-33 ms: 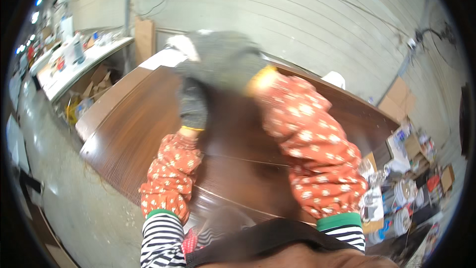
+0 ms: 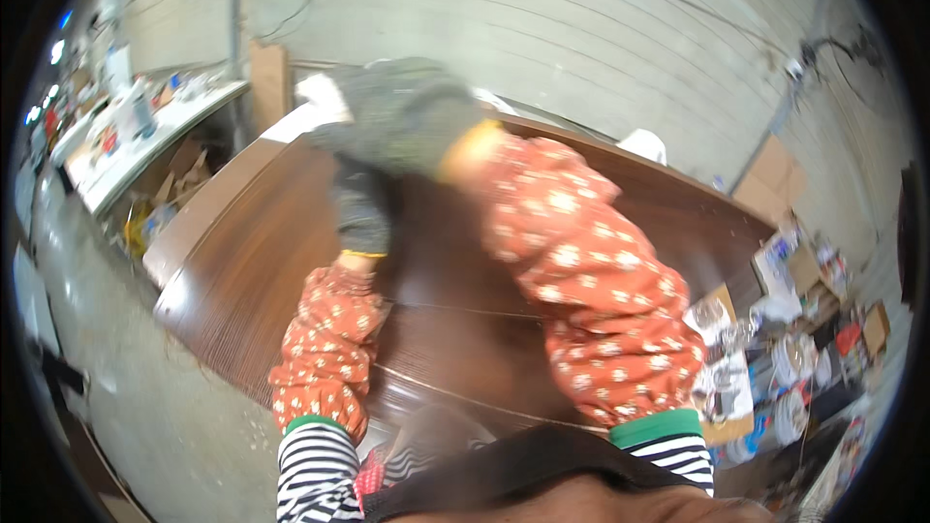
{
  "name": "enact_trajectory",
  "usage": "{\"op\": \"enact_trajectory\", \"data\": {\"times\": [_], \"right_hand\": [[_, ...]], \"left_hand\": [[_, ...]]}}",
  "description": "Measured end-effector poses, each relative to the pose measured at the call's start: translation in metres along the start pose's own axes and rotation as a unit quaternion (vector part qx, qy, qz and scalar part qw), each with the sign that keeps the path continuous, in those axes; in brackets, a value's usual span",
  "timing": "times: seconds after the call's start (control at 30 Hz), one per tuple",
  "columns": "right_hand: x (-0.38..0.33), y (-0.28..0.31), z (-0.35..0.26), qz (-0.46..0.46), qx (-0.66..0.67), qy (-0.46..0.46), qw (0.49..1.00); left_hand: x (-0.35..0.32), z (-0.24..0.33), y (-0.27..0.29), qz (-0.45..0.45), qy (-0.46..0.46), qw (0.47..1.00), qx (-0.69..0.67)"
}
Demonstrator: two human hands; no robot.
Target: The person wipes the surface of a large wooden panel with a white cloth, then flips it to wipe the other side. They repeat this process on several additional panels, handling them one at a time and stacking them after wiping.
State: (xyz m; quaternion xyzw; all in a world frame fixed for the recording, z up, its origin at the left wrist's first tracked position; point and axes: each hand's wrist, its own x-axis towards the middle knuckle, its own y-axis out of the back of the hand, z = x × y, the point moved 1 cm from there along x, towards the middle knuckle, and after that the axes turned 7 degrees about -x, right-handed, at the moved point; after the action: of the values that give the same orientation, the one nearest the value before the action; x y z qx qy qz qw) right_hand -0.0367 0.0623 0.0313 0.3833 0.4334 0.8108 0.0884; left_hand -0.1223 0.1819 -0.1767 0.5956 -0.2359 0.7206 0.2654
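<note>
The gloved right hand (image 2: 412, 116), blurred, is at eleven o'clock, the gloved left hand (image 2: 363, 211) near ten, both over the brown wood-grain panel (image 2: 257, 261) spanning nine to three; whether either is grasping or loose cannot be told.

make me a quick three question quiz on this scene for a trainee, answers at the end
1. Multiple choice: what covers the left hand?
a) a white mitten
b) a dark grey glove
c) nothing, it is bare

2. True or false: the right hand appears higher in the picture than the left hand.

3. Fill in the blank: from the person's view, the white table stands to the ____ of the brown board.

Key: 1: b. 2: true. 3: left.
</note>
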Motion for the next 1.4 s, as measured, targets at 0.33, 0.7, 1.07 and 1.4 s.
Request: {"op": "enact_trajectory", "data": {"times": [0.33, 0.7, 1.07, 1.4], "right_hand": [[-0.136, 0.058, 0.067, 0.002, -0.025, -0.148, 0.989], [-0.195, 0.066, 0.11, -0.014, -0.235, -0.189, 0.953], [-0.031, -0.028, 0.039, 0.197, -0.125, 0.077, 0.969], [-0.06, -0.014, 0.055, 0.097, -0.142, -0.11, 0.979]], "left_hand": [[0.0, 0.006, 0.003, -0.052, 0.173, 0.969, 0.166], [0.013, 0.018, 0.003, -0.039, 0.109, 0.99, 0.079], [0.006, 0.006, -0.01, 0.04, -0.013, 0.982, 0.186], [0.007, -0.012, -0.006, 0.003, 0.046, 0.996, 0.076]]}}
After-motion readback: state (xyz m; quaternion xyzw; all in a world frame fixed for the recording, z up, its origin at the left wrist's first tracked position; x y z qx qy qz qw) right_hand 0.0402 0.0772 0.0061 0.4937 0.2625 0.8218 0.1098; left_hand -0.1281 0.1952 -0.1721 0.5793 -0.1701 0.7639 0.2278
